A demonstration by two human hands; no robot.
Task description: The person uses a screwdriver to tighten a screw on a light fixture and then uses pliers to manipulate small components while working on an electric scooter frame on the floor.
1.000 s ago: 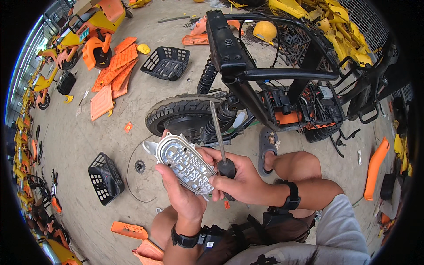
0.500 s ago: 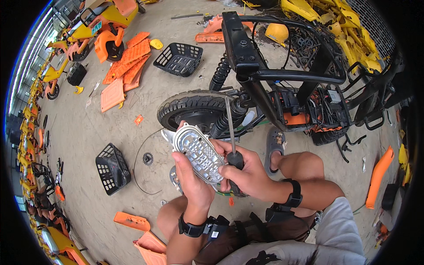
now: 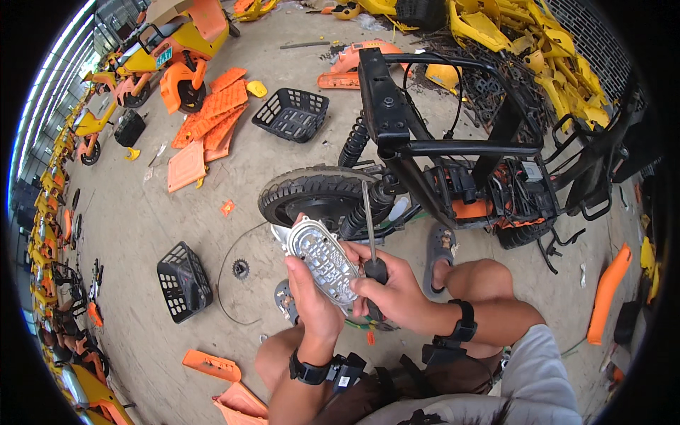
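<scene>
An oval lamp unit [image 3: 322,261] with a silvery faceted face and a pale rim is held tilted above my lap. My left hand [image 3: 315,304] grips its left side, thumb along the rim and fingers hidden behind. In my right hand [image 3: 404,294] is a screwdriver [image 3: 375,270] with a black handle, its long metal shaft pointing up and away from me. The right thumb and fingers also touch the lamp's lower right edge. Beyond the hands is the wheel [image 3: 273,202] of a stripped scooter, below its black frame [image 3: 388,106].
Two black baskets [image 3: 185,283] [image 3: 263,117] lie on the floor to the left. Orange panels [image 3: 188,166] are stacked farther off, and yellow body parts [image 3: 489,28] are heaped at the far right. A small sprocket [image 3: 241,269] lies by a thin cable.
The surroundings sit slightly lower in view, as the head has tilted. Both hands keep their hold on the lamp unit and the screwdriver, with almost no other movement.
</scene>
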